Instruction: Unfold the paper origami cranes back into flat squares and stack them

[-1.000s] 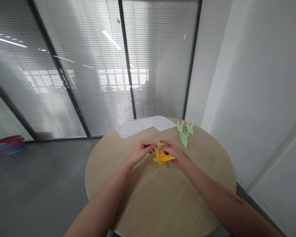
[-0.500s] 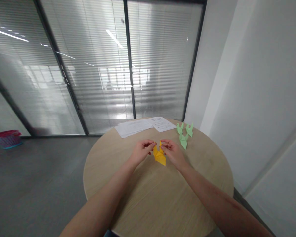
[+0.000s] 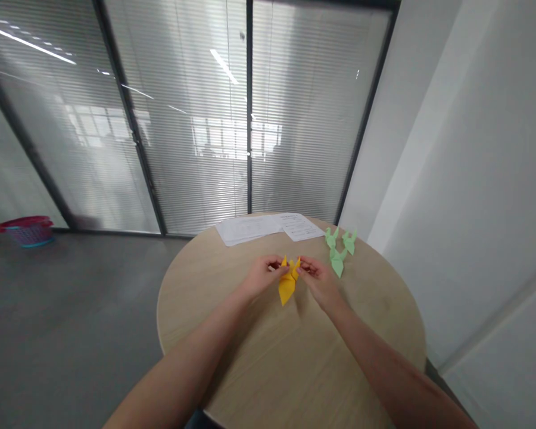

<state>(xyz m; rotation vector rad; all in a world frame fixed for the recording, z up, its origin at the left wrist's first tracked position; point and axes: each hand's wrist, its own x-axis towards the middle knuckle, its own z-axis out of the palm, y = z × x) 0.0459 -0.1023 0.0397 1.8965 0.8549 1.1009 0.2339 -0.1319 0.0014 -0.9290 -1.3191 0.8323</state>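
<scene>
L hand (image 3: 259, 277) & R hand (image 3: 320, 280) each pinch a top tip of yellow folded-paper figure (image 3: 287, 289); its long axis points toward person, midway btwn hands.

Printed lines run across the white sheets (image 3: 250, 229) at the far edge of the desk (image 3: 272, 357), but they're too small and blurred to read. The yellow folded paper (image 3: 287, 287) is plain, and no label, brand or number is legible.
</scene>
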